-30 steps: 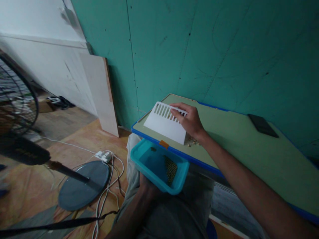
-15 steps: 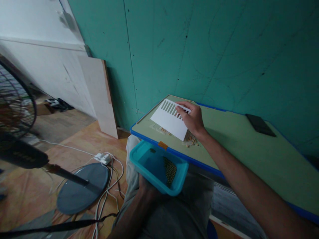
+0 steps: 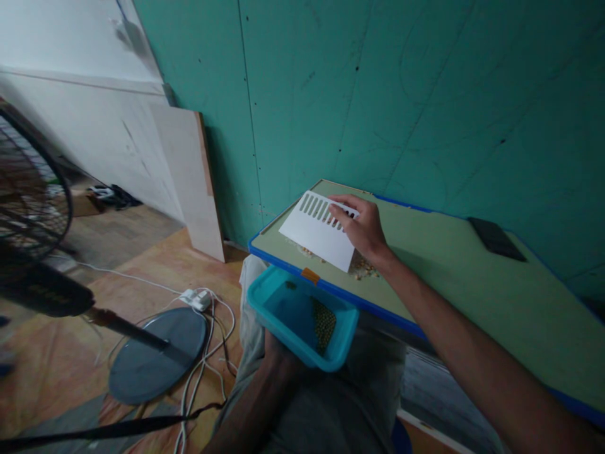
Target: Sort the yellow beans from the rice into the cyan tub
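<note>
My right hand (image 3: 362, 226) is closed on a white slotted scraper sheet (image 3: 316, 236), thumb on top near its row of slots. The sheet is tilted over the tabletop, its lower edge by the near blue rim. Small yellowish grains (image 3: 363, 268) and fine debris lie beside and under it. Below the table edge, my left hand (image 3: 281, 353) holds a turquoise plastic tub (image 3: 265, 309) from underneath; its fingers are mostly hidden. Inside the tub, greenish round beans or peas (image 3: 325, 325) are heaped at the right end.
The pale green table (image 3: 463, 284) has a blue rim and an orange clip (image 3: 310, 275). A dark flat phone or tablet (image 3: 496, 239) lies at its right. A standing fan (image 3: 42, 277), white cables (image 3: 208, 359) and a leaning board (image 3: 193, 183) are at the left.
My right hand has drawn the white sheet slightly left and toward the near table edge, covering more of the grains there. The tub has stayed almost in place below the edge.
</note>
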A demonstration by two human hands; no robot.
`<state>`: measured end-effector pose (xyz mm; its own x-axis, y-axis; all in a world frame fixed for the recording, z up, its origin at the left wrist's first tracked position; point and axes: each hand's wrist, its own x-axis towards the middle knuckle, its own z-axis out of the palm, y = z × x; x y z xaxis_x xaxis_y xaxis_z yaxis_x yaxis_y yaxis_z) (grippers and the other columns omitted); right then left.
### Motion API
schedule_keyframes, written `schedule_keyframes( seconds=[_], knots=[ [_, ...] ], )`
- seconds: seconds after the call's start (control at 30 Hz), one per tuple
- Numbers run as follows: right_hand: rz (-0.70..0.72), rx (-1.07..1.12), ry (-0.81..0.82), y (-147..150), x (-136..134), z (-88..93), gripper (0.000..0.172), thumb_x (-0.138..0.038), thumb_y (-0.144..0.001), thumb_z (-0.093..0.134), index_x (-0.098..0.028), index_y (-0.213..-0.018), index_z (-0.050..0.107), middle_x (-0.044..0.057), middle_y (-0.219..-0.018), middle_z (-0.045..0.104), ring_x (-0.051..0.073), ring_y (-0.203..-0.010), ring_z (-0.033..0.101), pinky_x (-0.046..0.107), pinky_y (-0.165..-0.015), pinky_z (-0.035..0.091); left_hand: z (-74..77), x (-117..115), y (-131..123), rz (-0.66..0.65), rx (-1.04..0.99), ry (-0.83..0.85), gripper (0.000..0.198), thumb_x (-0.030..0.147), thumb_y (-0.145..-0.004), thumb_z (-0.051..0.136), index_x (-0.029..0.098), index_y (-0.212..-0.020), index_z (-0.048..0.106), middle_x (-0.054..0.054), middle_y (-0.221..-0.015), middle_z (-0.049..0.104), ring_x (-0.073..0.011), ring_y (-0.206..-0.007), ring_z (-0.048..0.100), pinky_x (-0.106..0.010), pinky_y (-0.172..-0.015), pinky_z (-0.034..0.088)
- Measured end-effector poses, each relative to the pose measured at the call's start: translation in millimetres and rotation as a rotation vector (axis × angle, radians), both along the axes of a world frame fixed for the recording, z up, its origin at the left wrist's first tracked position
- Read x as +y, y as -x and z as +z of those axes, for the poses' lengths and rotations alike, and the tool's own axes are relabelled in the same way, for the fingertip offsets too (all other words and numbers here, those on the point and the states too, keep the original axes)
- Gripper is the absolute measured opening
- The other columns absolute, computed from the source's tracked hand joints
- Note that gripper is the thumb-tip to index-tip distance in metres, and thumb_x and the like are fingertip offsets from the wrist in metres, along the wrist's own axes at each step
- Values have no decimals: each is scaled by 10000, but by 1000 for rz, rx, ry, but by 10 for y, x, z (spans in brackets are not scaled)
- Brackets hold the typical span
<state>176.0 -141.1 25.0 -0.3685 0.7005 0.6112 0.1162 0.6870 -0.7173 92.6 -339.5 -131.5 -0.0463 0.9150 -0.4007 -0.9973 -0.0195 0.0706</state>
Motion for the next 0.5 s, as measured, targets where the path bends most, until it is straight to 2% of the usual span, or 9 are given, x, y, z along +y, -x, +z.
schedule_keyframes(
  seconds=[0.07,0.23,0.33,0.4,0.5],
  knots=[
    [13,-5,13,5,-26,10,270,-337,-833,693,-175,-1030,784,82,-948,786,207,-769,700,341,-665,536,30,2,-6,-16,-23,-20,625,587,-991,344,186,-934,821,-56,-933,807,-221,-859,759,-354,-861,606],
    [35,-21,41,17,-105,37,279,-368,-836,693,-186,-1030,780,71,-911,780,200,-739,691,350,-675,552,54,9,-10,-32,-47,-65,594,614,-930,479,152,-1147,783,-119,-1184,759,-282,-1032,739,-444,-1055,519],
    [62,-16,50,26,-137,41,280,-368,-843,694,-189,-1040,781,61,-866,771,191,-704,680,347,-660,551,62,-2,-12,-20,-54,-76,561,586,-932,505,159,-1180,771,-109,-1244,739,-262,-1063,728,-415,-1057,514],
    [74,-16,47,32,-151,41,275,-370,-844,697,-192,-1035,782,61,-868,771,193,-714,683,345,-657,550,71,-10,-13,-15,-19,-58,545,579,-955,465,172,-1091,801,-91,-1153,775,-242,-998,742,-376,-957,564],
    [81,-20,47,39,-170,42,267,-374,-844,698,-196,-1024,781,60,-888,774,196,-738,690,342,-661,553,79,-14,-6,-2,-7,-26,628,564,-1003,345,191,-823,817,-45,-834,799,-180,-759,743,-290,-777,593]
  ],
)
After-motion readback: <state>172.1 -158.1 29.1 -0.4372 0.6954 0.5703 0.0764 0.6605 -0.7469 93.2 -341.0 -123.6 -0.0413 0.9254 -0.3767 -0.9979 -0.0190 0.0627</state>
